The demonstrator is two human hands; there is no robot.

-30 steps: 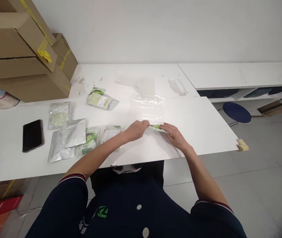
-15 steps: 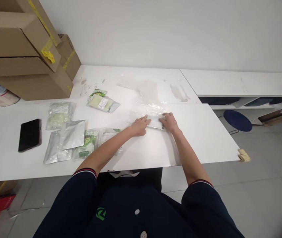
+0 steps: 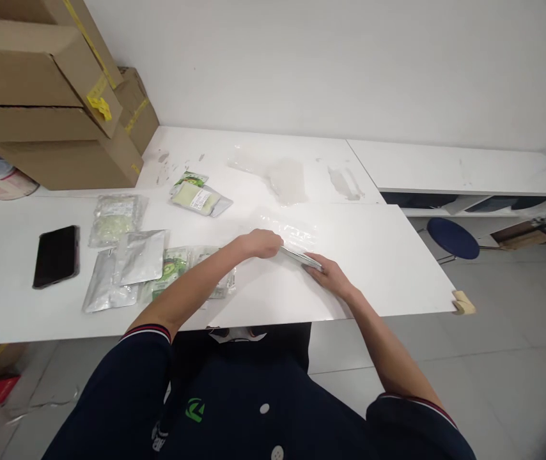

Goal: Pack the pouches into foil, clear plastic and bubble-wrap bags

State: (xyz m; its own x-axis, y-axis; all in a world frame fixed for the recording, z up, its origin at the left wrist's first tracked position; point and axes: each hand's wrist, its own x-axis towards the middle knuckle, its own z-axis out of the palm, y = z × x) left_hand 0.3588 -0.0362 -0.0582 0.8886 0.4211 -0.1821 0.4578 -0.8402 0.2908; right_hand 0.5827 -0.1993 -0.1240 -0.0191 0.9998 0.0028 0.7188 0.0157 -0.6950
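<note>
A flat silver pouch (image 3: pixel 299 257) is tilted up over the white table, seen nearly edge-on between my hands. My left hand (image 3: pixel 264 243) is closed on its left end, its fingers curled and partly hidden. My right hand (image 3: pixel 330 276) grips the right end, with the thumb along the upper edge and the fingers underneath. Just beyond the pouch lies clear plastic wrap (image 3: pixel 292 231); whether it is joined to the pouch I cannot tell. Farther back, more clear film (image 3: pixel 286 182) is spread on the table.
Silver pouches (image 3: pixel 141 257) and green-printed packets (image 3: pixel 172 263) lie left of my left arm. A clear-bagged packet (image 3: pixel 118 220), a phone (image 3: pixel 56 255) and green pouches (image 3: pixel 201 199) are there too. Cardboard boxes (image 3: pixel 62 140) stand back left; a blue stool (image 3: pixel 452 237) stands right.
Both hands have gone from pressing the pouch flat on the table to gripping its ends. The pouch has been lifted and tilted, nearer to me. The right hand has moved lower.
</note>
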